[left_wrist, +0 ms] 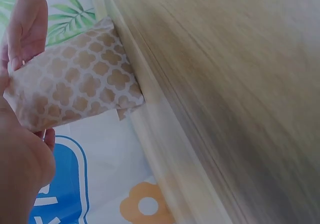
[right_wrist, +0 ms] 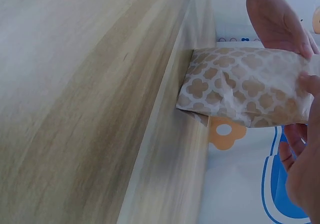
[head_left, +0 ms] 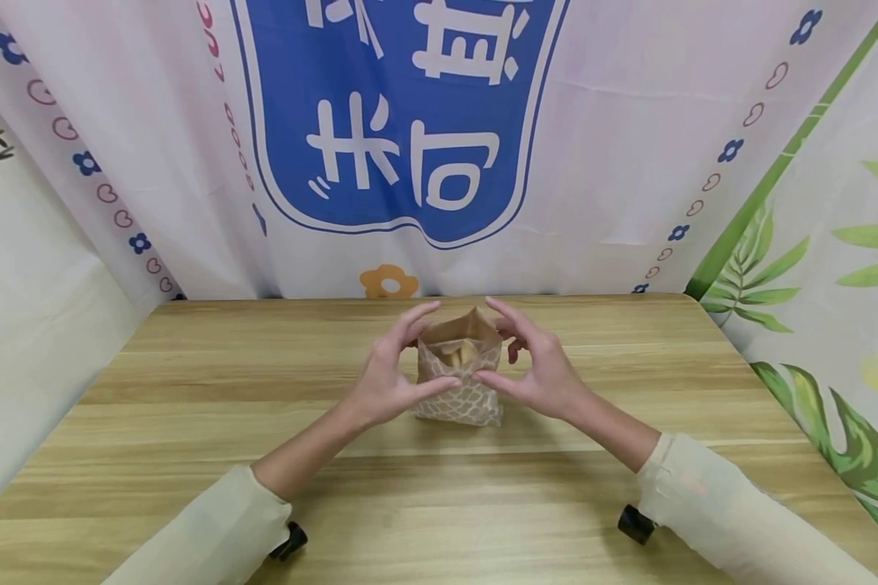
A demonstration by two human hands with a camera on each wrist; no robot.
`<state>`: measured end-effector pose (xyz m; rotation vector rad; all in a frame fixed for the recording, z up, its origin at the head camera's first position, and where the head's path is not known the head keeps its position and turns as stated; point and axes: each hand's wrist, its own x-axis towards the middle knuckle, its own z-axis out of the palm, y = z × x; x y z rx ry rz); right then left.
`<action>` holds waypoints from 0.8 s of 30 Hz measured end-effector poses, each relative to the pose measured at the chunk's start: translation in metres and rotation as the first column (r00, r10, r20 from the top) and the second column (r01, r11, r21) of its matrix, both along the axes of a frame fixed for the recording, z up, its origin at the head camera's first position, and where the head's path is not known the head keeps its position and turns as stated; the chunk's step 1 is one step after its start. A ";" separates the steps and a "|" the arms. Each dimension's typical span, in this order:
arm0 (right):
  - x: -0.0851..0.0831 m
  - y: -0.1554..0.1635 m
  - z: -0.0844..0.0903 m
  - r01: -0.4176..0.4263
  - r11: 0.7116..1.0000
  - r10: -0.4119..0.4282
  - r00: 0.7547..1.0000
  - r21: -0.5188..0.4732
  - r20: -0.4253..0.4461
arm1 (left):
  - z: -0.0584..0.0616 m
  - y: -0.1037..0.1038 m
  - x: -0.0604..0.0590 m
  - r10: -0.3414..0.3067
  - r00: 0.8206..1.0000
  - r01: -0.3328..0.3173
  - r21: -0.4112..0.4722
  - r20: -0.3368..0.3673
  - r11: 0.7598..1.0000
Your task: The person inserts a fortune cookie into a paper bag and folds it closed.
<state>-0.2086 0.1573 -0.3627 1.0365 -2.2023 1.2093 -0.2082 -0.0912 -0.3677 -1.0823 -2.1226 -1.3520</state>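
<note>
A brown paper bag with a white lattice print stands upright on the wooden table, its mouth spread wide. Inside the mouth some light tan contents show; their kind I cannot tell. My left hand holds the bag's left side, thumb on the front near the rim, index finger raised. On the other side my right hand grips it likewise, its thumb at the front and its other fingers around the right edge. Both wrist views show the patterned bag between the two hands, its bottom on the table.
The wooden table runs back to a white curtain with a blue printed panel. At the right hangs a cloth with green leaf prints. Dark straps show beneath the sleeves.
</note>
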 end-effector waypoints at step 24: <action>0.000 -0.004 -0.001 -0.014 0.986 0.053 0.970 -0.163 0.237 | -0.001 0.000 -0.002 -0.165 0.918 0.079 0.241 0.360 0.967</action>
